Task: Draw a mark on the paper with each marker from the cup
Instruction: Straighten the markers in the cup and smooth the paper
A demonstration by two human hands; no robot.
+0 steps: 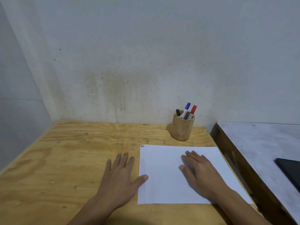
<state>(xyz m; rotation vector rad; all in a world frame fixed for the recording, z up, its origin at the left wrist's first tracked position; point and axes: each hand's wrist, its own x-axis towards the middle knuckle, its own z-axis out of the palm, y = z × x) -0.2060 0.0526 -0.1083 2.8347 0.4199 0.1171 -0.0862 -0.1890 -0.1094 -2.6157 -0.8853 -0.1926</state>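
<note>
A white sheet of paper point(164, 169) lies on the wooden table point(65, 159). Small blue and red marks point(142, 146) sit in its far left corner. Behind it stands a round wooden cup point(182, 129) holding a black-capped marker point(178, 113), a blue-capped marker point(186, 108) and a red-capped marker point(192, 111). My left hand point(120, 177) rests flat on the table just left of the paper, its thumb touching the paper's edge. My right hand point(201, 172) lies flat on the paper, fingers spread. Neither hand holds anything.
A stained grey wall point(129, 62) rises right behind the table. To the right is a second surface with a pale top point(259, 143) and a dark wooden edge, carrying a flat dark object point(290, 171) at the frame's edge.
</note>
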